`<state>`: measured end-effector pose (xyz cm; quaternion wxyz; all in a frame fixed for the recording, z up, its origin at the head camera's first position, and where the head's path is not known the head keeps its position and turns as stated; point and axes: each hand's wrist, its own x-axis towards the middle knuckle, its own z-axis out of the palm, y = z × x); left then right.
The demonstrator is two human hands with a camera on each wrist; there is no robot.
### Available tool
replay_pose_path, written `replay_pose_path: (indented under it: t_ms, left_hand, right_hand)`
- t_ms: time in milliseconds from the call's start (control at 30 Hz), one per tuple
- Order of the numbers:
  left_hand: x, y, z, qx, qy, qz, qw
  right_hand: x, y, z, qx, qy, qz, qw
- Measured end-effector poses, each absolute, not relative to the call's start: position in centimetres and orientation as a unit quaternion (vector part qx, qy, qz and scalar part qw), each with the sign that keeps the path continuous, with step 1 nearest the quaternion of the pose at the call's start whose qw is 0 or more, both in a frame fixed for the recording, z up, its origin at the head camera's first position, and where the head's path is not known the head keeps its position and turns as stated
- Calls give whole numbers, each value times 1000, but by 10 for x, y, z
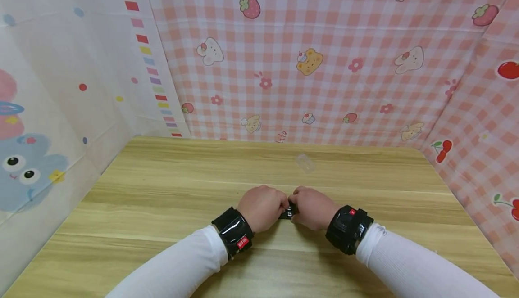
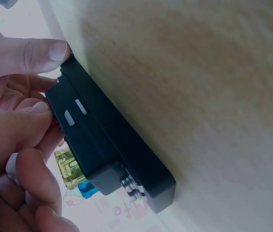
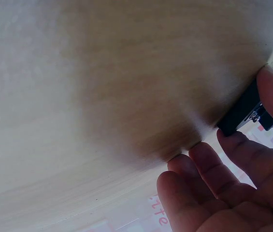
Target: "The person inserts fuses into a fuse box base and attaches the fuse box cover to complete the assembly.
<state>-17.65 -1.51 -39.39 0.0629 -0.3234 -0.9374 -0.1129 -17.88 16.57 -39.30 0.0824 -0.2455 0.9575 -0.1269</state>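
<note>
both hands (image 1: 289,208) pinch the black fuse box (image 2: 108,150), left hand (image 1: 262,208) and right hand (image 1: 314,208) at opposite ends, its long axis lying between them on the surface (image 1: 162,190).

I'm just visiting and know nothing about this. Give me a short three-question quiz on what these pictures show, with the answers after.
1. True or false: both hands are on the black box.
2. Which surface does the black box lie on: A) a metal tray, B) the wooden table, C) a blue cloth?
3. What small clear thing lies on the table beyond the hands?

Key:
1. True. The left hand and right hand both pinch it.
2. B.
3. A clear plastic piece; what it is cannot be told.
</note>
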Motion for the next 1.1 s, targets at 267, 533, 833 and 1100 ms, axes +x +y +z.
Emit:
replay_pose_path:
  t_ms: [267,533,833,1100]
  left_hand:
    - [-178,-15,-395,-323,-937,-117,61]
    - [-178,-14,-396,-325,-937,-114,63]
    - [-177,-14,-394,-325,-937,-112,63]
    - [-178,-14,-394,-325,-937,-112,60]
  right_hand:
    - [-177,165,-391,-251,957,-129,73]
    - [-177,166,-392,-250,957,-128,72]
    - [-177,166,-393,-256,956,-126,66]
    - [-178,166,-393,-253,957,-128,70]
